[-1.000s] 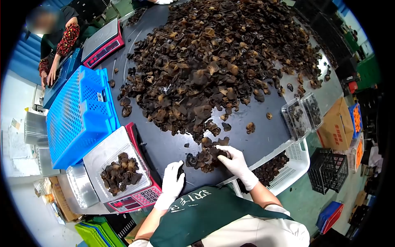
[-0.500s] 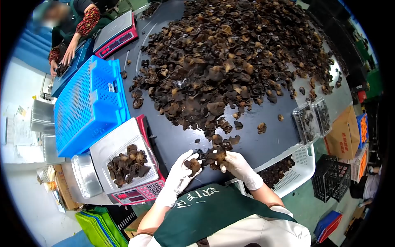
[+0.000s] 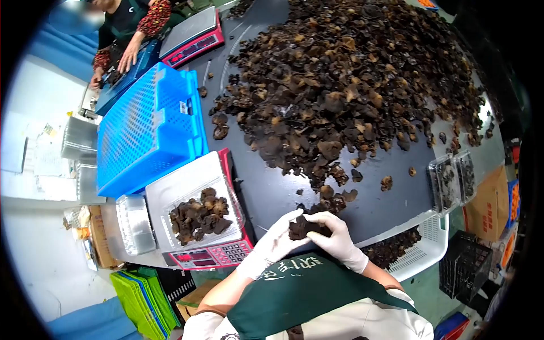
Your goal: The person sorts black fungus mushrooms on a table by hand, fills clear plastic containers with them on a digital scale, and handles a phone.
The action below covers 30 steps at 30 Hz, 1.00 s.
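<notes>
Both of my hands wear white gloves and meet at the table's near edge, in front of the dark green apron. Between them is a dark brown clump of wood ear mushroom [image 3: 305, 228]. My left hand [image 3: 279, 241] is closed round its left side, and my right hand [image 3: 340, 239] grips it from the right with bent fingers. Just beyond the fingertips lie more loose wood ears [image 3: 333, 199], next to the large heap [image 3: 351, 90]. To the left, a clear plastic tray of wood ears [image 3: 199, 216] rests on a red and white scale [image 3: 190, 173].
A blue perforated crate [image 3: 150, 130] stands behind the scale, with clear trays [image 3: 135, 224] stacked beside it. Filled clear boxes [image 3: 445, 184] sit at the right table edge, above a white basket [image 3: 433, 249]. A co-worker's hand [image 3: 130, 52] works at the far left near another scale [image 3: 192, 37].
My hands have drawn together around one clump; before, they were apart with separate pieces. The clump by my right hand now lies on the table. The whole view has shifted rightward.
</notes>
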Motion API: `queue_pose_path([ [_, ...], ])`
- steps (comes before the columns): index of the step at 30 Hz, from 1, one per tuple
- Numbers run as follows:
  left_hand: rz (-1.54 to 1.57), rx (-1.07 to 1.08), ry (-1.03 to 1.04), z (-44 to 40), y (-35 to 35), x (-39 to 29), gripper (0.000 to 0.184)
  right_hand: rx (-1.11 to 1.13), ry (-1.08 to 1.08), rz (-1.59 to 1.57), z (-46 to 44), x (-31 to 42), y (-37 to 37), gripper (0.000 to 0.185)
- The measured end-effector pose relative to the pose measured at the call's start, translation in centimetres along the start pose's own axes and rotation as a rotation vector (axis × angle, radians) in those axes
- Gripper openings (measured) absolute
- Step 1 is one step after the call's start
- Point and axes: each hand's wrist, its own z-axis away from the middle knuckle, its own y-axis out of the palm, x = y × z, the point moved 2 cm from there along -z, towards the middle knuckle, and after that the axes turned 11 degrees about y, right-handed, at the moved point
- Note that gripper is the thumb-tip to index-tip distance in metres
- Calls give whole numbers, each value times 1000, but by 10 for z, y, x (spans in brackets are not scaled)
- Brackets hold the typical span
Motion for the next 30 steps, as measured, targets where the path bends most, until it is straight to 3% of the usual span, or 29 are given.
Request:
queue_pose_path([
  [2,-75,39,73,2,7,4,49,-3,-208,229,-2,4,11,45],
  [4,-104,89,27,0,8,0,40,162,46,-10,4,6,16,55],
  [6,-295,-54,48,15,32,-20,25,166,58,-247,4,18,11,56],
  [8,-446,-73,204,30,44,-38,26,95,78,-368,3,18,1,53],
  [9,-530,-73,361,40,55,-53,27,58,108,-353,1,12,-5,49],
  [10,-765,-148,450,50,70,-74,28,1,106,-279,-2,12,-13,43],
  [11,-1083,-202,699,61,66,-90,26,-59,96,-213,-4,9,-21,40],
  [12,-1105,-422,834,70,66,-102,25,-123,87,-143,-6,4,-29,38],
  [14,-1364,-624,1170,85,41,-127,33,-269,69,-43,-8,3,-44,34],
  [15,-1760,-664,1302,94,38,-139,36,-322,57,-20,-10,1,-51,32],
  [16,-1790,-746,1347,100,22,-145,36,-375,43,2,-11,-1,-58,30],
  [18,-1991,-871,1266,107,-8,-155,39,-450,37,55,-13,-4,-70,28],
  [20,-2295,-813,901,102,-21,-154,48,-484,33,78,-14,-14,-76,28],
  [22,-2185,-824,889,103,-28,-152,52,-505,-15,185,-15,-13,-80,27],
  [24,-2171,-818,1040,108,-21,-152,54,-520,-61,291,-15,-13,-79,26],
  [26,-1966,-893,1119,111,-11,-151,53,-525,-134,412,-17,-12,-76,24],
  [30,-1955,-863,1242,112,0,-150,53,-437,-261,552,-25,-9,-70,19],
])
